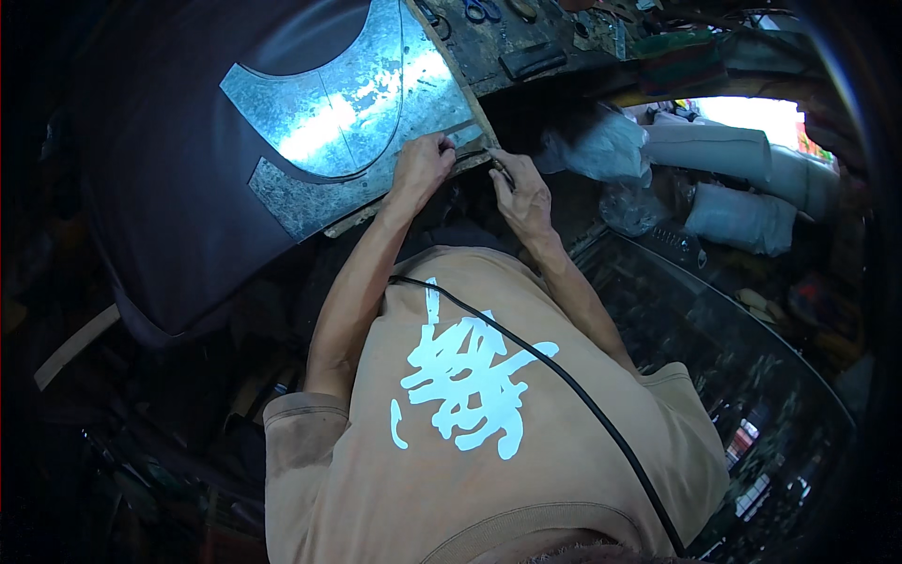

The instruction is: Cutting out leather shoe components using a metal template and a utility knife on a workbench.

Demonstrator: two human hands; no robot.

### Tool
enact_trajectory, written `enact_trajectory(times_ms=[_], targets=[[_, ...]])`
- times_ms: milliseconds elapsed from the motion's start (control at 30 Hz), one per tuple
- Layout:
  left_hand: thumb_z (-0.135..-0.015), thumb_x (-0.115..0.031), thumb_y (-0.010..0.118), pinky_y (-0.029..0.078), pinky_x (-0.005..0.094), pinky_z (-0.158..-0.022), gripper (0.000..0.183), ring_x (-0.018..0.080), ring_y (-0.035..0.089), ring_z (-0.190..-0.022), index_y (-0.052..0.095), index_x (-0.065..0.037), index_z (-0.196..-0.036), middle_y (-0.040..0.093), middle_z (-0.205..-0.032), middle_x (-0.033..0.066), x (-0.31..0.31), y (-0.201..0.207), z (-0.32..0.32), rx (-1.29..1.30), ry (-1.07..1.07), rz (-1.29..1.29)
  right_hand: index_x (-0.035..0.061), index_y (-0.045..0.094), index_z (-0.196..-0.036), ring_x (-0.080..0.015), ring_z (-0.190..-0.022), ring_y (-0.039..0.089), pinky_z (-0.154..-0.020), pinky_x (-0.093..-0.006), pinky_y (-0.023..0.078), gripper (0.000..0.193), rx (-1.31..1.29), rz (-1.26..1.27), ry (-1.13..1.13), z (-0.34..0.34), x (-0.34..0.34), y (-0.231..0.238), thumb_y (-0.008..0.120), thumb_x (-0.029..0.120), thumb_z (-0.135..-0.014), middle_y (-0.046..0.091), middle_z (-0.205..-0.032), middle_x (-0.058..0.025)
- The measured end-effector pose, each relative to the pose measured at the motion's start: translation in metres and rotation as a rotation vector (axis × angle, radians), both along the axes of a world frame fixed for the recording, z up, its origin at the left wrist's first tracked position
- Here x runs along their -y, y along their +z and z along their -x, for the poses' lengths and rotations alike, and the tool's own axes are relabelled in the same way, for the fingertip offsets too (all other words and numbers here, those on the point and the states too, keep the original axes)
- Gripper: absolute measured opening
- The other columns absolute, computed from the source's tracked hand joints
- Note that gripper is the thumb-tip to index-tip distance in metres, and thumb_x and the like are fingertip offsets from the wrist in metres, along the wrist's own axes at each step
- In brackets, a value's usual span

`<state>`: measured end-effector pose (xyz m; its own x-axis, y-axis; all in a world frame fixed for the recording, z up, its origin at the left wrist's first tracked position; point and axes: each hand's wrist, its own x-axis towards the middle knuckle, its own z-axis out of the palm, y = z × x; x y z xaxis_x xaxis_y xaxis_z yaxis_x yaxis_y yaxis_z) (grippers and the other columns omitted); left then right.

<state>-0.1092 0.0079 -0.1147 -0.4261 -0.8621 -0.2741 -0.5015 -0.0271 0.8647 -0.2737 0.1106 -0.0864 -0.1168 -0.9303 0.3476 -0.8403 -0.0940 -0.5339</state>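
My left hand (pixel 423 167) is closed in a pinch at the corner of a board, its fingertips on a thin dark strip (pixel 472 153). Just to its right, my right hand (pixel 526 195) is closed around a slim dark tool (pixel 505 171), whose tip is at the strip's other end by the board's edge. The tool is mostly hidden in my fingers, so its kind does not show. Beside my left hand a shiny metal sheet (pixel 287 199) covers the board, with a curved, pale template-like piece (pixel 282 108) lying on it.
Dark brown leather (pixel 169 169) drapes over the left side. Blue-handled scissors (pixel 482 11) and a black block (pixel 533 61) lie on the cluttered bench beyond. Wrapped rolls (pixel 709 150) and plastic bags (pixel 611 146) are at right, above a glass-topped surface (pixel 714 338). A black cable (pixel 564 376) crosses my shirt.
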Motion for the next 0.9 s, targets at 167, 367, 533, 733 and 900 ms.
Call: enact_trajectory(times_ms=[167,367,533,733,900], targets=[[-0.082,-0.018,0.061,0.052,0.0466,-0.078,0.024,0.0414,0.068,-0.083,0.071,0.0,-0.095,0.069,-0.084,0.0247,0.0,0.001,0.002,0.043,-0.007,0.019,0.0137,0.066,-0.114,-0.0288,-0.086,0.064,-0.075,-0.0384,0.052,0.03,-0.216,-0.244,-0.059,-0.004,-0.002,0.0,0.066,0.009,-0.084,0.061,-0.093,-0.0111],[-0.085,-0.02,0.061,0.053,0.0391,-0.068,0.025,0.0301,0.07,-0.071,0.071,0.0,-0.099,0.07,-0.078,0.0192,0.0,-0.009,0.002,0.082,-0.019,0.105,0.0106,0.065,-0.115,-0.0238,-0.076,0.063,-0.065,-0.0354,0.051,0.027,-0.018,-0.197,0.056,0.004,-0.007,-0.004,0.065,0.012,-0.088,0.063,-0.093,-0.0082],[-0.085,-0.018,0.061,0.053,0.041,-0.07,0.024,0.0329,0.07,-0.076,0.071,0.0,-0.099,0.07,-0.081,0.0212,-0.003,-0.004,0.001,0.071,-0.014,0.036,0.0032,0.05,-0.12,-0.0045,-0.058,0.056,-0.046,-0.0194,0.046,0.03,1.138,-0.694,-0.112,0.003,-0.004,-0.013,0.056,0.024,-0.1,0.063,-0.089,-0.0033],[-0.088,-0.019,0.064,0.052,0.0477,-0.068,0.018,0.0391,0.065,-0.079,0.068,-0.001,-0.093,0.066,-0.087,0.0208,-0.03,0.004,-0.006,0.149,-0.16,0.487,0.0044,0.047,-0.119,-0.0056,-0.056,0.056,-0.045,-0.0192,0.046,0.029,1.151,-0.669,-0.155,0.0,-0.005,-0.014,0.055,0.026,-0.1,0.063,-0.089,-0.0043],[-0.089,-0.019,0.063,0.053,0.0467,-0.069,0.019,0.0404,0.066,-0.079,0.067,0.0,-0.09,0.066,-0.089,0.0218,-0.027,0.009,-0.009,0.137,-0.141,0.47,0.0035,0.049,-0.12,-0.0061,-0.06,0.057,-0.048,-0.0204,0.047,0.029,1.024,-0.567,-0.202,-0.008,-0.009,0.006,0.056,0.022,-0.099,0.063,-0.089,-0.0039]])
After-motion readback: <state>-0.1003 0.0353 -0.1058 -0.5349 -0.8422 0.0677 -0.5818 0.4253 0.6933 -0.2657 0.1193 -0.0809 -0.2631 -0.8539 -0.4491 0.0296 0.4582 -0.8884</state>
